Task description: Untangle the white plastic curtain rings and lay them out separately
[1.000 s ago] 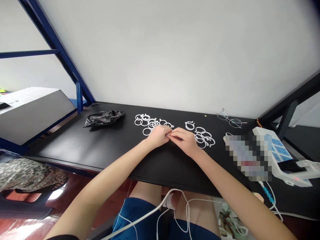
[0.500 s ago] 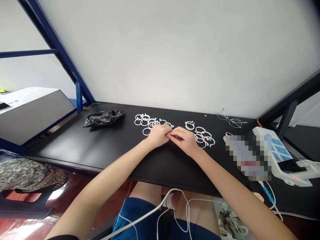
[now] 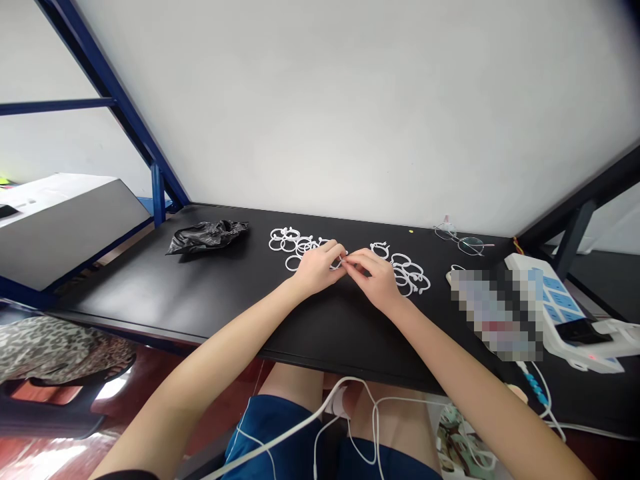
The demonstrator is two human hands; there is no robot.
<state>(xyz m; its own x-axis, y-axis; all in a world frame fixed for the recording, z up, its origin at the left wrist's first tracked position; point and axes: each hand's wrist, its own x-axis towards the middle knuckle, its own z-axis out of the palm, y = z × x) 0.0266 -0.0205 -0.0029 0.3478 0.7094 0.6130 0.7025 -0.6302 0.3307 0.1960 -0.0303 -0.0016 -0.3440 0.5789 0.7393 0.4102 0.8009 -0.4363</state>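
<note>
My left hand [image 3: 319,269] and my right hand [image 3: 374,275] meet fingertip to fingertip above the black table. Both are closed in a pinch on a thin white plastic ring [image 3: 339,261], which looks like a curtain ring; fingers cover much of it. Behind and left of my left hand lies a cluster of several similar white rings [image 3: 289,245], each with a small knob or eyelet. A second group of white rings [image 3: 411,275] lies to the right, partly hidden by my right hand. One more ring [image 3: 380,251] is just behind that hand.
A crumpled black plastic bag [image 3: 207,237] rests on the table [image 3: 200,293] at left. Glasses [image 3: 459,240] lie at the back right. A blurred phone-like object [image 3: 493,317] and a white power strip [image 3: 555,307] sit at right. White cables [image 3: 345,381] hang across my lap.
My right hand has shifted slightly right, and the fingertips have moved a little apart. More of the white ring shows between my hands. The rings on the table look unmoved.
</note>
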